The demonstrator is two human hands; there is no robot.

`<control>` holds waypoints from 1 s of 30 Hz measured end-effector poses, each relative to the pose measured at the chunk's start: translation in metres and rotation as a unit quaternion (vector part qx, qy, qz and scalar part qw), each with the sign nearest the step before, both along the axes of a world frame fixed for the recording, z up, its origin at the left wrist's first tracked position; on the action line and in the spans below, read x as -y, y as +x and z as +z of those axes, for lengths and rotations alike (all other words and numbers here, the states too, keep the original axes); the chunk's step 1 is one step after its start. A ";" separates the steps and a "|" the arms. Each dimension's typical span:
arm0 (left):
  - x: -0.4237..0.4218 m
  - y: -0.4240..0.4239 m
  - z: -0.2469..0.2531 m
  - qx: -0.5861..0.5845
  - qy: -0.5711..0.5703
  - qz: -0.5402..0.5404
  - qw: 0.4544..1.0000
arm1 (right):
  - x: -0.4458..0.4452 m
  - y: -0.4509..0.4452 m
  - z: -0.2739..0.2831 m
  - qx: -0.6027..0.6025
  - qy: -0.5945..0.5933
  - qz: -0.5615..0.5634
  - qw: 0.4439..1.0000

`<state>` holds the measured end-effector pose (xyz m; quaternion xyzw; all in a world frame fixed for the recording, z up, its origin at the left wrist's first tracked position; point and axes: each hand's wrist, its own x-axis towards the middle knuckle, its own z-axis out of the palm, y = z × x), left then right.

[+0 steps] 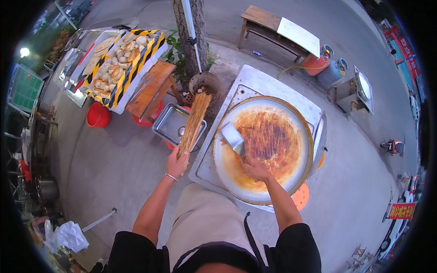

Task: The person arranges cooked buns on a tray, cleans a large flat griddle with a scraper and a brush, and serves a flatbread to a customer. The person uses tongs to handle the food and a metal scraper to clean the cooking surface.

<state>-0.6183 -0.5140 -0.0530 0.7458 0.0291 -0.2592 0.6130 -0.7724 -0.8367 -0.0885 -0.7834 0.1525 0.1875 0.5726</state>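
My left hand (177,161) grips the lower end of a long brush of bundled plant stems (194,119), whose far end points up beside a metal pot (205,83) near the tree. My right hand (256,168) is closed on the handle of a metal scoop (233,137). The scoop is over the left part of a large round pan (302,170), which has a brown, streaked residue on its middle. The pan sits on a pale metal stove top (252,76). Whether the scoop touches the pan is hard to tell.
A steel basin (170,117) stands left of the stove, near red buckets (99,115). Browned buns (116,73) fill a striped-edged tray beside a wooden bench (153,87). A tree trunk (191,51), a wooden table (261,17) and gas cylinders (329,75) stand beyond.
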 end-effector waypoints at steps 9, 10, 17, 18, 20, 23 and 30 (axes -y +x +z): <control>0.029 0.025 0.016 0.375 0.199 -0.116 0.898 | -0.001 0.112 0.080 -0.117 0.312 -0.158 0.930; 0.036 0.036 0.021 0.333 0.217 -0.155 0.904 | 0.002 0.132 0.081 -0.118 0.316 -0.144 0.930; 0.073 0.192 -0.006 0.308 0.318 -0.107 0.890 | 0.021 0.145 0.135 -0.115 0.244 -0.155 0.950; 0.072 0.204 -0.011 0.314 0.260 -0.078 0.910 | 0.034 0.129 0.127 -0.029 0.074 -0.117 0.990; 0.073 0.205 -0.006 0.279 0.167 -0.045 0.945 | 0.057 0.086 0.093 0.137 -0.268 -0.021 0.953; 0.052 0.191 -0.018 0.209 0.088 -0.030 0.974 | 0.060 0.056 0.077 0.064 -0.361 -0.062 0.928; 0.019 0.129 -0.015 0.109 -0.053 0.001 0.993 | 0.015 0.074 0.093 -0.096 -0.462 0.011 0.881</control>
